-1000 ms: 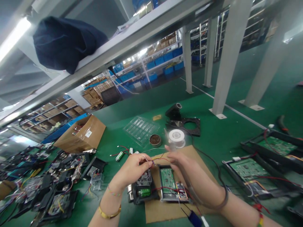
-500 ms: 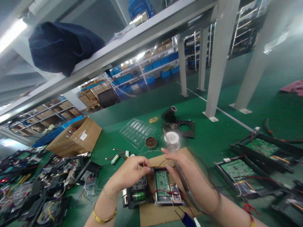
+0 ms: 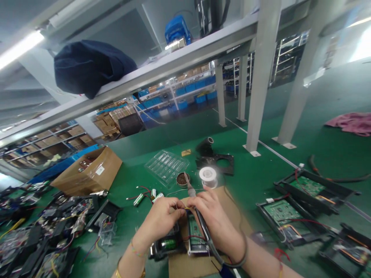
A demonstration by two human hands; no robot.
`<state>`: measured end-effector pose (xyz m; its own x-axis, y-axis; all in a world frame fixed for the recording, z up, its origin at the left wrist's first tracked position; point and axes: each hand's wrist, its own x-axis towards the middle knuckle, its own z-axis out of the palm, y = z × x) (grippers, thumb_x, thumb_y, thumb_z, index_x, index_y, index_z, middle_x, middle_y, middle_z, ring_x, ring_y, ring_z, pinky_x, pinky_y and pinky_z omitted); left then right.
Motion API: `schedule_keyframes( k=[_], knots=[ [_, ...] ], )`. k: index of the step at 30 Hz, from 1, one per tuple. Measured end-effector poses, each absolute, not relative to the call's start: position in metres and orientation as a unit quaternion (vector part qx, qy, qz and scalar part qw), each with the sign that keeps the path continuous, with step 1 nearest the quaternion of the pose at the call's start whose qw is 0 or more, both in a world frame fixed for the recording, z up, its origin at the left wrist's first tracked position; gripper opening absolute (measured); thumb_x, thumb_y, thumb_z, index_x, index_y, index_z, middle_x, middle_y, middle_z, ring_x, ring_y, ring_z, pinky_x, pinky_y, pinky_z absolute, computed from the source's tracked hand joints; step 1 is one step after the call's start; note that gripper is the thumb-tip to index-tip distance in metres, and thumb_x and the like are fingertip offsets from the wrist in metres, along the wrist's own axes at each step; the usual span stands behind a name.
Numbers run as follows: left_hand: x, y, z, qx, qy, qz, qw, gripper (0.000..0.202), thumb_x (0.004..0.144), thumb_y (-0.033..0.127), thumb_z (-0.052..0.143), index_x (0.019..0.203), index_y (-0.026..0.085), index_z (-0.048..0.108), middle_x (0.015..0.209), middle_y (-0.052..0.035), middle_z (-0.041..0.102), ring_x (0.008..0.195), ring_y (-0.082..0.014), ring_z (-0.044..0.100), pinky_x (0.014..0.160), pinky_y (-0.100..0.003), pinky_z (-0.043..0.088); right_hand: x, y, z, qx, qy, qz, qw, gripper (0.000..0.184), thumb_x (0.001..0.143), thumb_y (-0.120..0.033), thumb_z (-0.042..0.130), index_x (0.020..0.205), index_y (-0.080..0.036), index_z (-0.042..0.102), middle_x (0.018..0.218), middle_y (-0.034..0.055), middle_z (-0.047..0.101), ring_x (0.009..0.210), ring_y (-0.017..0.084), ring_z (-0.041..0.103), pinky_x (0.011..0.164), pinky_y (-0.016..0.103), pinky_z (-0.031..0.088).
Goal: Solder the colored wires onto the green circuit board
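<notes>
Nearest: both hands meet over the small black device (image 3: 168,245) and the green circuit board (image 3: 194,235) beside it, both resting on a cardboard sheet (image 3: 185,266) on the green bench (image 3: 261,173).

Left hand (image 3: 160,218): fingers pinched closed on thin wires (image 3: 182,207), held just above the board. Much as half a second ago.

Right hand (image 3: 213,218): fingers wrapped closed around a soldering iron (image 3: 199,216). Change: a second ago this hand was blurred and drawn back from the wires; now the iron lies along the hand, tip up and away toward the tip-cleaner tin (image 3: 182,179), its cable looped round the wrist. Tip is not on the wires. Reads as the hand bringing the tool in for a joint, though no contact shows yet.

Just beyond: solder spool (image 3: 208,175), clear blister tray (image 3: 166,166), black iron stand (image 3: 214,158).

Left, further off: cardboard box (image 3: 87,172) and a heap of dismantled black housings (image 3: 43,239). Right: framed boards (image 3: 286,216).

The view has also tilted up since then, showing more of the shelf rail.
</notes>
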<state>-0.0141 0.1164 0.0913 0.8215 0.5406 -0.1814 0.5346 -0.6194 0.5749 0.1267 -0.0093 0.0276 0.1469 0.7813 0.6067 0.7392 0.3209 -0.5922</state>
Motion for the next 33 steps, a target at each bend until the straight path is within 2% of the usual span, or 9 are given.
schedule_keyframes(
  k=[2,6,9,12,14,16,22,26,33],
  knots=[
    [-0.012,0.113,0.091,0.911,0.301,-0.002,0.283,0.020,0.084,0.030,0.057,0.082,0.022,0.075,0.083,-0.0016,0.076,0.085,-0.0215,0.067,0.083,-0.031,0.044,0.129,-0.012,0.029,-0.582,-0.649,0.014,0.490,0.027,0.091,-0.005,0.051,0.109,-0.025,0.055,0.095,0.0008,0.067,0.091,0.023,0.056,0.105,0.050,0.025],
    [-0.007,0.106,0.092,0.925,0.308,-0.012,0.224,0.019,0.086,0.029,0.058,0.082,0.023,0.076,0.083,-0.0044,0.076,0.087,-0.0256,0.066,0.107,-0.047,0.032,0.141,-0.017,0.032,-0.588,-0.628,-0.021,0.510,0.026,0.093,-0.005,0.043,0.108,-0.024,0.054,0.093,0.0027,0.063,0.091,0.023,0.057,0.104,0.050,0.028],
    [-0.005,0.104,0.090,0.924,0.312,-0.016,0.219,0.018,0.088,0.027,0.058,0.084,0.024,0.075,0.087,-0.0031,0.077,0.089,-0.0244,0.067,0.113,-0.052,0.026,0.145,-0.019,0.032,-0.602,-0.597,-0.032,0.529,0.025,0.095,-0.006,0.041,0.104,-0.024,0.055,0.093,0.0024,0.062,0.091,0.023,0.059,0.100,0.046,0.036],
    [-0.006,0.103,0.085,0.922,0.316,-0.013,0.221,0.016,0.089,0.024,0.059,0.086,0.024,0.075,0.088,-0.0019,0.077,0.090,-0.0231,0.069,0.115,-0.053,0.024,0.141,-0.020,0.031,-0.615,-0.557,-0.017,0.559,0.018,0.096,-0.010,0.044,0.103,-0.024,0.052,0.092,0.0019,0.062,0.085,0.020,0.062,0.080,0.031,0.048],
    [-0.007,0.102,0.083,0.922,0.314,-0.007,0.227,0.015,0.089,0.023,0.059,0.084,0.025,0.074,0.089,0.0001,0.077,0.090,-0.0216,0.069,0.117,-0.052,0.023,0.137,-0.019,0.029,-0.616,-0.533,-0.002,0.580,0.015,0.095,-0.011,0.046,0.103,-0.024,0.049,0.086,-0.0007,0.060,0.074,0.017,0.062,0.066,0.024,0.049],
    [-0.008,0.102,0.081,0.921,0.313,0.000,0.232,0.015,0.090,0.022,0.060,0.083,0.025,0.073,0.090,0.0018,0.076,0.091,-0.0202,0.068,0.118,-0.052,0.022,0.134,-0.019,0.028,-0.613,-0.521,0.012,0.594,0.014,0.096,-0.012,0.046,0.102,-0.025,0.048,0.079,-0.0038,0.058,0.067,0.014,0.061,0.060,0.021,0.049],
    [-0.012,0.104,0.081,0.922,0.308,0.019,0.235,0.014,0.091,0.017,0.060,0.084,0.024,0.071,0.089,0.0035,0.076,0.093,-0.0195,0.068,0.116,-0.054,0.026,0.141,-0.023,0.032,-0.613,-0.536,0.013,0.581,0.009,0.099,-0.017,0.048,0.102,-0.024,0.051,0.089,-0.0002,0.060,0.080,0.018,0.060,0.072,0.027,0.047],
    [-0.019,0.104,0.075,0.934,0.284,0.047,0.210,0.017,0.090,0.012,0.061,0.089,0.026,0.071,0.095,0.0049,0.075,0.098,-0.0186,0.067,0.119,-0.057,0.017,0.146,-0.021,0.039,-0.611,-0.553,0.003,0.566,0.010,0.098,-0.016,0.051,0.105,-0.024,0.052,0.093,0.0010,0.060,0.087,0.021,0.056,0.080,0.033,0.041],
    [-0.025,0.101,0.068,0.945,0.259,0.093,0.179,0.026,0.089,0.005,0.058,0.089,0.027,0.070,0.098,0.0062,0.075,0.102,-0.0165,0.067,0.120,-0.058,0.010,0.129,-0.008,0.027,-0.580,-0.602,0.048,0.546,0.020,0.094,-0.008,0.041,0.100,-0.025,0.049,0.091,0.0006,0.058,0.086,0.023,0.052,0.081,0.037,0.039]
  ],
)
